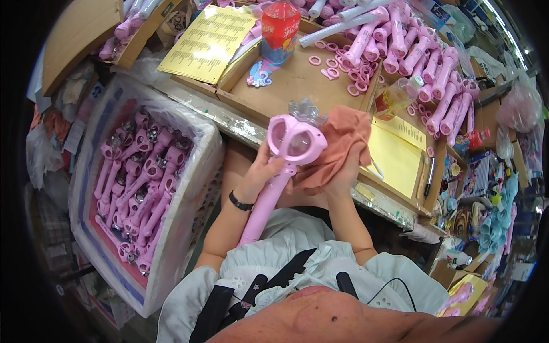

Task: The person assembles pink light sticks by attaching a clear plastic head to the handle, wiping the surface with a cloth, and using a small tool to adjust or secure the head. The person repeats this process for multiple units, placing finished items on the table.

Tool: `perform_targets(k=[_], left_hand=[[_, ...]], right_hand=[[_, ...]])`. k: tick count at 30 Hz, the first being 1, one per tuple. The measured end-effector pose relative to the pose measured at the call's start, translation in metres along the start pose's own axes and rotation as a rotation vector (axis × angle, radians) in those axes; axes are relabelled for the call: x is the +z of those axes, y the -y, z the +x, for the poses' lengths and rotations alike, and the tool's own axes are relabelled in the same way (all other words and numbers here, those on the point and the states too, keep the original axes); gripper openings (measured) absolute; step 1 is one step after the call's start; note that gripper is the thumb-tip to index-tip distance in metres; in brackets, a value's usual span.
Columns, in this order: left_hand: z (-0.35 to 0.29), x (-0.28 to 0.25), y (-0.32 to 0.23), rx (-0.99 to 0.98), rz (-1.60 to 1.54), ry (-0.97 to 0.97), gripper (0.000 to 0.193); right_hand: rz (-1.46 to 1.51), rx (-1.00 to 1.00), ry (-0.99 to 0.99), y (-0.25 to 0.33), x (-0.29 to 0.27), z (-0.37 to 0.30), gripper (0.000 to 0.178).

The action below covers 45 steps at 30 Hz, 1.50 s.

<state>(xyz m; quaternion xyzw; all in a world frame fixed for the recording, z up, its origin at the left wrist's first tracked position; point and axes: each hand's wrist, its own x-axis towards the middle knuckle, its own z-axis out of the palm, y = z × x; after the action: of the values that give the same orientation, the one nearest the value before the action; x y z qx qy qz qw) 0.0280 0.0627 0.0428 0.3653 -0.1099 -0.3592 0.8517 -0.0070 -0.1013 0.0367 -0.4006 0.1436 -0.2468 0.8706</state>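
The left hand (260,171) clamped the pink toy wand (280,171) at its neck, above the lap; the right hand (343,168) pressed an orange cloth (337,146) against its head. Hard rubbing risked snapping the silver crown (306,111), or the long handle twisting loose.

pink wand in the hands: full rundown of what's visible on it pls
The pink wand looks like glossy moulded plastic: a long, plain handle running down-left toward the person's lap, and a heart-shaped head with two clear round windows, topped by a small translucent grey crown. It is held tilted, head uppermost, in front of the cardboard tray. The left hand grips the handle just under the head; the right hand presses an orange-pink cloth against the head's right side. Nothing looks broken, as far as the view shows.
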Motion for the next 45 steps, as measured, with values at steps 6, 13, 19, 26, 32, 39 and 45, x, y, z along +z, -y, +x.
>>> perform_targets(k=[6,13,19,26,32,39,45], left_hand=[[-0.005,0.023,0.0,0.403,0.921,-0.261,0.096],[-0.019,0.035,0.002,0.497,1.35,-0.327,0.097],[-0.02,0.045,0.007,0.529,1.536,-0.386,0.095],[-0.018,0.046,0.009,0.654,1.527,-0.376,0.095],[-0.019,0.044,0.007,0.568,1.482,-0.403,0.098],[-0.018,0.042,0.013,0.584,1.562,-0.377,0.1],[-0.008,0.022,0.001,0.543,0.727,-0.312,0.096]], right_hand=[[-0.313,-0.042,0.179,-0.003,-0.002,-0.024,0.068],[-0.343,-0.003,0.384,-0.006,0.01,-0.022,0.05],[-0.491,-0.148,0.233,0.019,0.04,-0.02,0.024],[-0.359,-0.078,0.142,0.027,0.049,-0.02,0.019],[-0.325,-0.187,0.277,0.017,0.04,-0.026,0.022],[-0.321,-0.047,0.172,0.031,0.047,-0.016,0.023],[-0.155,0.078,0.134,0.038,0.032,0.004,0.035]])
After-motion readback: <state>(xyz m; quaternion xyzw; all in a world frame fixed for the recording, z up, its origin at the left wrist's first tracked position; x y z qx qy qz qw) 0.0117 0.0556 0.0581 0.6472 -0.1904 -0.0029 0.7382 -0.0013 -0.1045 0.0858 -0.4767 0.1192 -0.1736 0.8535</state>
